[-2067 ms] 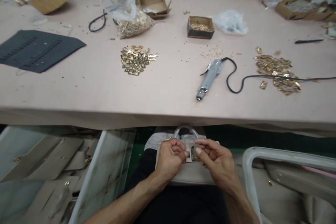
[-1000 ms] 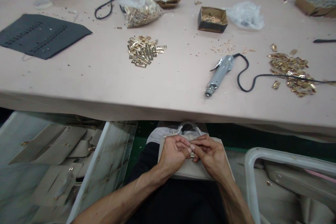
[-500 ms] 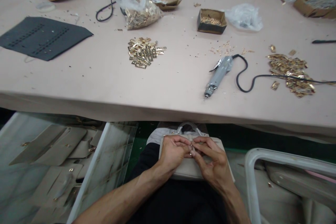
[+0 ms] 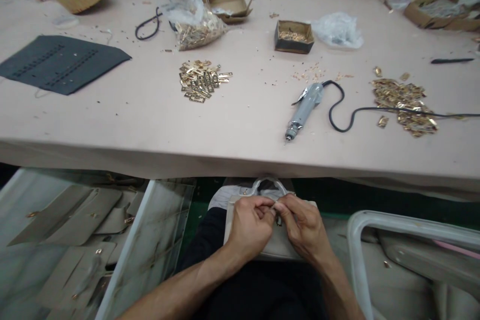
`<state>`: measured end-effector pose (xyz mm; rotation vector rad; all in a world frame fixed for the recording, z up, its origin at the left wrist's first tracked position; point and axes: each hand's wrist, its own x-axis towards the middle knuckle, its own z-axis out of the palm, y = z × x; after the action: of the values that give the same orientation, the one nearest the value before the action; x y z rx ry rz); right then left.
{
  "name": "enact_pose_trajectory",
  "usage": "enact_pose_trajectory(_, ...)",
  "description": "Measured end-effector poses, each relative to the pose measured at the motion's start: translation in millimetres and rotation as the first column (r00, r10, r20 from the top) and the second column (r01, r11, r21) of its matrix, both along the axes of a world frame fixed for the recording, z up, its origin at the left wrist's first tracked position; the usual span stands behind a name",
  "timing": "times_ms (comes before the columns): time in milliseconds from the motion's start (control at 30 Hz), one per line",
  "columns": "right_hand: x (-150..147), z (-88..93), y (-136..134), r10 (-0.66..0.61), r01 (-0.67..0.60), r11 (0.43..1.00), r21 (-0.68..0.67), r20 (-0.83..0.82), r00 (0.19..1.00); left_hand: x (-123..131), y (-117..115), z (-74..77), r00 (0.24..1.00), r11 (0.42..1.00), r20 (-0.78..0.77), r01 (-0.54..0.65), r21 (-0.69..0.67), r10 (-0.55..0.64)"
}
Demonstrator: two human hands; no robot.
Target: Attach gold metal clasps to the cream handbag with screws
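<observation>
A small beige handbag (image 4: 275,249) with a curved handle (image 4: 267,183) lies on my lap, just below the table's front edge. My left hand (image 4: 250,227) and my right hand (image 4: 303,225) meet over its front, fingers curled and pinched together on a small metal clasp (image 4: 278,219). The clasp is mostly hidden by my fingertips. Both forearms reach up from the bottom of the view.
On the pink table (image 4: 150,120) lie a grey electric screwdriver (image 4: 302,110) with a black cord, piles of gold fittings (image 4: 202,80) (image 4: 403,100), a small box of screws (image 4: 293,37), a bag of fittings (image 4: 195,25) and a dark panel (image 4: 60,62). Bins of beige bag parts (image 4: 75,240) (image 4: 405,260) flank my lap.
The strap tab visible earlier between my hands is now covered. My fingers have closed in tighter over the clasp, and the view has shifted slightly.
</observation>
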<state>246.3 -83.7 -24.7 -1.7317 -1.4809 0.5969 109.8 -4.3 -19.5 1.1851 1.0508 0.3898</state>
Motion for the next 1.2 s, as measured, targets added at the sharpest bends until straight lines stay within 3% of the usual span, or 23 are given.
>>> enact_pose_trajectory(67, 3.4, 6.5, 5.3, -0.009, 0.009, 1.000, -0.008, -0.050, 0.999, -0.4, -0.1, 5.7, 1.000, 0.978, -0.005, 0.012, 0.209, -0.011)
enact_pose_trajectory(100, 5.3, 8.6, 7.2, -0.014, 0.013, 1.000, -0.014, -0.075, 0.997, 0.3, 0.8, 7.4, 1.000, 0.973, 0.012, 0.024, 0.228, -0.028)
enact_pose_trajectory(267, 13.0, 1.4, 8.1, -0.103, 0.070, 0.985, -0.158, -0.209, 0.972, 9.0, 10.4, -1.3, 0.972, 0.977, 0.132, 0.203, -0.069, -0.193)
enact_pose_trajectory(367, 12.8, -9.3, 4.9, -0.230, 0.114, 0.950, -0.291, -0.405, 0.885, 11.9, 14.5, -14.0, 0.982, 0.976, 0.133, 0.155, -0.150, -0.135)
enact_pose_trajectory(467, 10.1, -14.4, 3.8, -0.276, 0.122, 0.941, -0.314, -0.509, 0.815, 12.4, 14.7, -21.9, 0.985, 0.974, 0.132, 0.136, -0.183, -0.113)
enact_pose_trajectory(733, 5.6, -21.8, 10.7, -0.348, 0.226, 0.919, -0.323, -0.392, 0.852, 12.4, 10.5, -22.2, 0.991, 0.977, 0.079, 0.124, -0.174, -0.111)
enact_pose_trajectory(933, 5.2, -18.1, 13.5, -0.376, 0.211, 0.897, -0.389, -0.419, 0.826, 10.8, 7.0, -29.3, 0.989, 0.976, 0.066, 0.139, -0.168, -0.130)
enact_pose_trajectory(1200, 8.5, -23.5, 6.3, -0.351, 0.197, 0.916, -0.350, -0.460, 0.816, 7.5, 9.4, -30.3, 0.977, 0.973, 0.142, 0.182, -0.143, -0.162)
